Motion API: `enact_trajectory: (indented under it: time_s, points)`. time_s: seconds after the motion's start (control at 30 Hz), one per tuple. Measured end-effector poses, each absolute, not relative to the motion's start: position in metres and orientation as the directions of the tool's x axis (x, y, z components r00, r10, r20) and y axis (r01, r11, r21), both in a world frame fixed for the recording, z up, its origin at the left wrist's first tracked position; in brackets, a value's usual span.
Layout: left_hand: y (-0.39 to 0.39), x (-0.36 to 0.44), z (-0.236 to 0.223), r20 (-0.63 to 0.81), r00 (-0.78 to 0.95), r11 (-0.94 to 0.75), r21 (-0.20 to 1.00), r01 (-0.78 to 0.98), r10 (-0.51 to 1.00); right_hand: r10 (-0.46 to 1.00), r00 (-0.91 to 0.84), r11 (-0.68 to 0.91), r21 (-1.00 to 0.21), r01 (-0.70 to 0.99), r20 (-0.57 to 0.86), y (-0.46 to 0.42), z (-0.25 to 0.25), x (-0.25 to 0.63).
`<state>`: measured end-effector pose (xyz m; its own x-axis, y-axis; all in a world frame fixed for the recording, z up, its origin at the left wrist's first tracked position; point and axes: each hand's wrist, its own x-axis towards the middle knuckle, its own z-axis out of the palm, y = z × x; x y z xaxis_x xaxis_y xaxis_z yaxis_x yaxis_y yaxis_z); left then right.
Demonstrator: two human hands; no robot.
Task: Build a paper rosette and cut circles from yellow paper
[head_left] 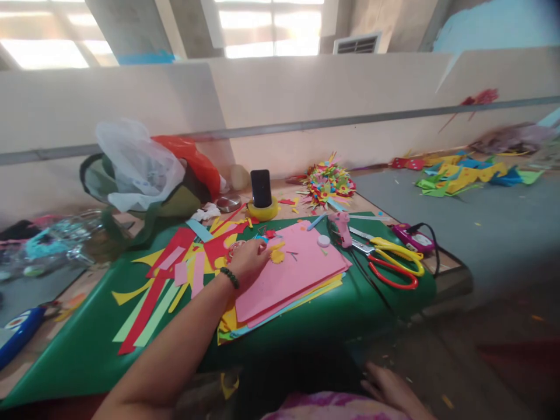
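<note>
My left hand (247, 262), with a dark green bead bracelet at the wrist, reaches over the left part of a stack of pink craft sheets (284, 280). Its fingers are curled in; whatever lies between them is hidden. Just beside the fingertips are small yellow cut-out pieces (277, 255). Low in the view, away from the table top, my right hand (385, 385) hangs near my lap, its fingers loosely stretched and seemingly holding nothing. A pink glue gun (341, 227) lies by the sheets' right side, next to yellow-handled scissors (400, 254) and red-handled scissors (394, 277).
Red, yellow and green strips (153, 309) cover the left of the green mat (87, 344). Behind stand a phone (261, 188) in a yellow tape roll (262, 211), a colourful paper-flower bundle (330, 182) and a bag (184, 198). A purple device (413, 239) with a cord lies right.
</note>
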<state>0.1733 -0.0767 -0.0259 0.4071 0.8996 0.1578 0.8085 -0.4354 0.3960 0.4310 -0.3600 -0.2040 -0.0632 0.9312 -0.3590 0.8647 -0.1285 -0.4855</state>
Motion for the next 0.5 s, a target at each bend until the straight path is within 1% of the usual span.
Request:
enact_trajectory:
  time_s: [0.1, 0.23, 0.4, 0.5]
  points:
    - [-0.077, 0.181, -0.036, 0.162, 0.394, -0.424, 0.431, 0.797, 0.905, 0.91, -0.07, -0.151, -0.484, 0.862, -0.408, -0.362, -0.212, 0.424]
    - [-0.075, 0.182, -0.038, 0.202, 0.42, -0.46, 0.525, 0.716, 0.885, 0.915, -0.042, -0.164, -0.465, 0.87, -0.4, -0.359, -0.209, 0.415]
    - [-0.064, 0.173, -0.026, 0.279, 0.383, -0.461, 0.695, 0.552, 0.881, 0.94, -0.019, -0.148, -0.456, 0.878, -0.34, -0.356, -0.191, 0.414]
    - [-0.057, 0.164, -0.015, 0.307, 0.277, -0.393, 0.848, 0.355, 0.911, 0.926, -0.058, -0.134, -0.466, 0.875, -0.374, -0.353, -0.174, 0.412]
